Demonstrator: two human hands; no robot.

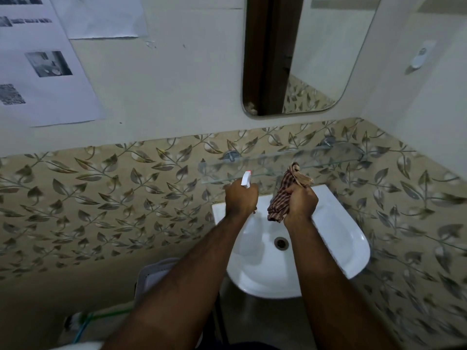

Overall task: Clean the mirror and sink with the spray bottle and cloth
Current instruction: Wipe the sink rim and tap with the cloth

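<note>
My left hand [240, 199] is wrapped around a spray bottle [246, 179]; only its white nozzle with a red tip shows above my fingers. My right hand [300, 204] grips a bunched brown checked cloth [284, 195], which sticks out above and below my fist. Both hands hover over the back part of the white sink [341, 238], whose round drain [281, 243] lies between my forearms. The mirror [303, 54] hangs on the wall above, well clear of both hands.
A glass shelf [265, 164] on two metal mounts juts out just beyond my hands, under the mirror. Leaf-patterned tiles cover the lower walls. Printed sheets [43, 64] are stuck on the left wall. A white fixture [420, 55] sits on the right wall. A pale container [156, 274] stands below left.
</note>
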